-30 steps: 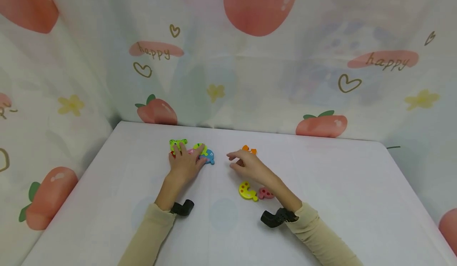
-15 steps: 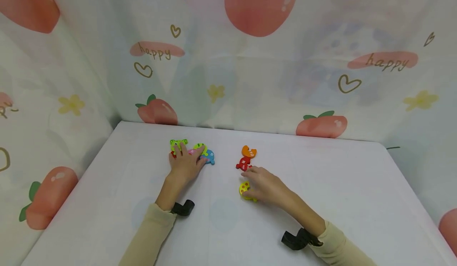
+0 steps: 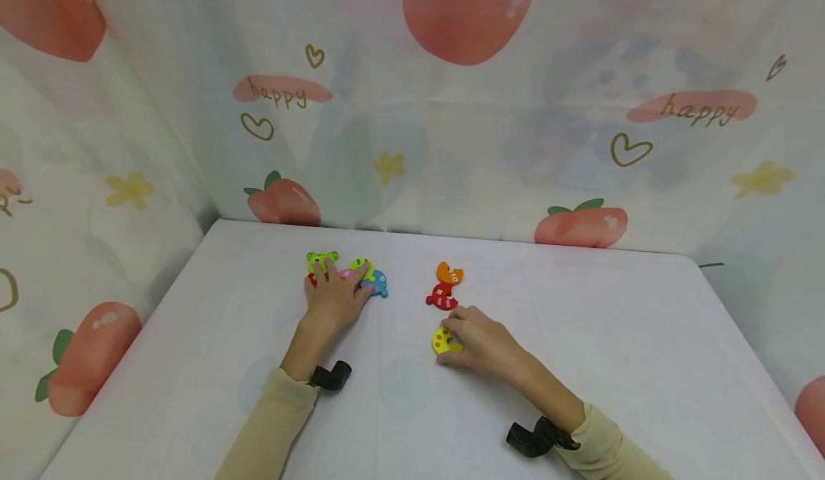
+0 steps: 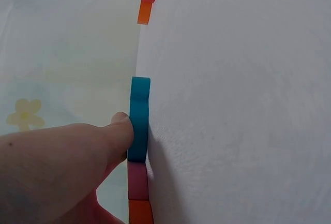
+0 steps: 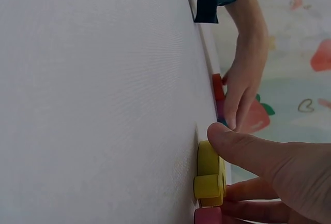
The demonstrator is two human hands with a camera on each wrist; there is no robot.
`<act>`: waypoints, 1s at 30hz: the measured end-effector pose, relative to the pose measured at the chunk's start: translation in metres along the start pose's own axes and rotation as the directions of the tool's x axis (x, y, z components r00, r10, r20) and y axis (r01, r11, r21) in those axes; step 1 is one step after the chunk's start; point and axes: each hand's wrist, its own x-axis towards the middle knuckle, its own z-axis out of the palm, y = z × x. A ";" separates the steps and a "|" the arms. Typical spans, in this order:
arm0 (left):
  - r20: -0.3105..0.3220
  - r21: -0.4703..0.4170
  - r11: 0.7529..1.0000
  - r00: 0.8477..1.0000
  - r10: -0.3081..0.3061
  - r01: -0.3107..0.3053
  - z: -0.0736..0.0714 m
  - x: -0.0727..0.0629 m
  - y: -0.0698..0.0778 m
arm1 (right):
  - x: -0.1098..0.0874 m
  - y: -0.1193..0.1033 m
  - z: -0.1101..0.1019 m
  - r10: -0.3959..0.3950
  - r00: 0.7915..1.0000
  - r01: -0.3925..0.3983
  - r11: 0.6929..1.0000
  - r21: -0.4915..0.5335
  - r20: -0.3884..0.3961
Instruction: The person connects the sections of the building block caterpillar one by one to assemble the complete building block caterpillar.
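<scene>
In the head view my left hand [image 3: 334,301] rests with spread fingers on a group of flat animal-shaped puzzle pieces. A green frog-faced piece [image 3: 314,258], a lime striped piece [image 3: 358,265] and a blue numbered piece [image 3: 380,284] show around it. The left wrist view has the thumb touching the blue piece's edge, with pink [image 4: 138,181] and orange [image 4: 140,212] edges beside it. My right hand [image 3: 486,342] pinches a yellow red-spotted piece [image 3: 441,342] between thumb and fingers. A pink piece [image 5: 208,215] lies next to the yellow one, hidden by the hand in the head view.
Just beyond the right hand lie a red numbered piece [image 3: 441,296] and an orange numbered piece [image 3: 447,274], set against each other. All sit on a white table [image 3: 399,437], with a printed cloth [image 3: 451,143] hanging behind its far edge.
My right hand has drawn back from the red and orange pieces, towards me, uncovering them, and its fingers have come around the yellow piece. The left hand stays where it was.
</scene>
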 end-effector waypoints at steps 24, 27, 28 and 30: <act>-0.004 0.015 1.000 1.000 0.000 0.001 0.000 -0.001 0.001 | -0.003 -0.004 0.006 0.004 1.000 -0.003 1.000 0.017 -0.029; -0.001 0.023 1.000 1.000 -0.002 0.002 -0.001 -0.001 0.002 | -0.002 -0.004 0.006 -0.010 0.999 0.011 1.000 0.023 -0.035; 0.001 0.025 1.000 1.000 -0.002 0.002 -0.001 -0.001 0.002 | -0.002 -0.004 0.006 -0.016 0.999 0.017 1.000 0.025 -0.037; 0.002 0.027 1.000 1.000 -0.001 0.001 -0.001 -0.001 0.002 | -0.001 -0.003 0.007 -0.029 0.999 0.030 0.999 0.030 -0.038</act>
